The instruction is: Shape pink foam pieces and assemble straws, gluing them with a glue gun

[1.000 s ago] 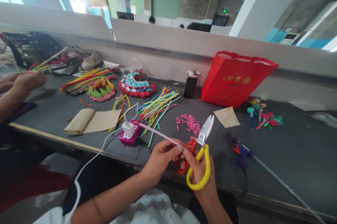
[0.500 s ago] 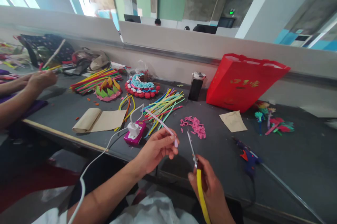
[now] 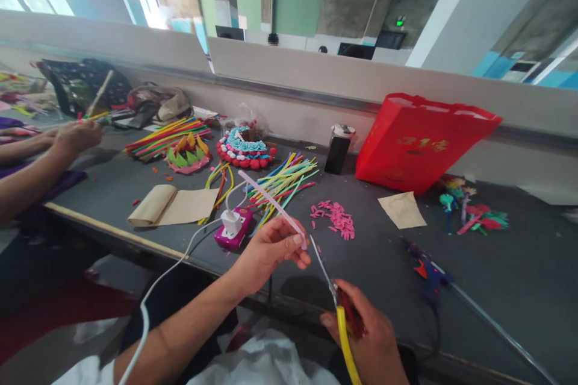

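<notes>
I see the two hands apart from each other. The left hand (image 3: 277, 246) is pinching a pale pink strip (image 3: 273, 201) near its lower end, close to the front edge of the worktop (image 3: 370, 264). The right hand (image 3: 368, 328) is wrapped around the handles of the scissors (image 3: 345, 340), whose tip is just beside this lower end. From here I cannot tell if the blades are parted. Small pink pieces (image 3: 344, 225) lie beyond the scissors.

Room btwn scissors (image 3: 342, 317) & glue gun (image 3: 432, 282); bag (image 3: 419, 147) blocks rear.
</notes>
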`<state>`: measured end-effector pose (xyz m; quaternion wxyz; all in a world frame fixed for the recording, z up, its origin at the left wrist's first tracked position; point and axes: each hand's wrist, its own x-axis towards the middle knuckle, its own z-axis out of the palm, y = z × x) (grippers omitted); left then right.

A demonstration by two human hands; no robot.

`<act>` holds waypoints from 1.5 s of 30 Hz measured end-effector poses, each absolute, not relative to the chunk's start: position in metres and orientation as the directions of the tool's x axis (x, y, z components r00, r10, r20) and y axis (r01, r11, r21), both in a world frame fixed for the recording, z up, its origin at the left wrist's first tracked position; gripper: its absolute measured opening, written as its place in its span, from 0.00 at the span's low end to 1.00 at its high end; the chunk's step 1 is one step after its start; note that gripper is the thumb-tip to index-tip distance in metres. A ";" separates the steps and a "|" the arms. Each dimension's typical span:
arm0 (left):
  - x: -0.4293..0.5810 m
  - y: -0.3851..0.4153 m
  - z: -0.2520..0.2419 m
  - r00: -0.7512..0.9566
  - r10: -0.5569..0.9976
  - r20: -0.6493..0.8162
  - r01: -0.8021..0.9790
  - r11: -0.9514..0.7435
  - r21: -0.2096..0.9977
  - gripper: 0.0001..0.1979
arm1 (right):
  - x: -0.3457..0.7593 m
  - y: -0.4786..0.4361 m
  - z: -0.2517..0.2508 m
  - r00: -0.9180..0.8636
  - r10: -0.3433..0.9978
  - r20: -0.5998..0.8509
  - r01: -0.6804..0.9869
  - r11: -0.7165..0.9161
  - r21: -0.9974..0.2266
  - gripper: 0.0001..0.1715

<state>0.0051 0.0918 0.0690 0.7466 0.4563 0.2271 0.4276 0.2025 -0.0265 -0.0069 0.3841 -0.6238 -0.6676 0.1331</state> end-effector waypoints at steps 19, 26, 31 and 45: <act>0.005 0.089 0.073 0.535 0.845 0.015 -0.405 0.241 0.882 0.11 | 0.205 -0.026 0.005 0.005 0.932 0.362 0.791 0.218 -0.571 0.23; 0.006 0.089 0.071 0.510 0.856 0.089 -0.455 0.181 0.872 0.11 | 0.201 -0.027 0.007 0.024 0.897 0.442 0.810 0.241 -0.535 0.21; 0.004 0.089 0.071 0.508 0.858 0.077 -0.445 0.185 0.876 0.11 | 0.204 -0.029 0.004 0.027 0.921 0.388 0.813 0.206 -0.545 0.21; 0.007 0.082 0.077 0.502 0.864 -0.023 -0.375 0.241 0.895 0.11 | 0.213 -0.029 -0.015 -0.027 0.850 0.526 0.940 0.200 -0.275 0.27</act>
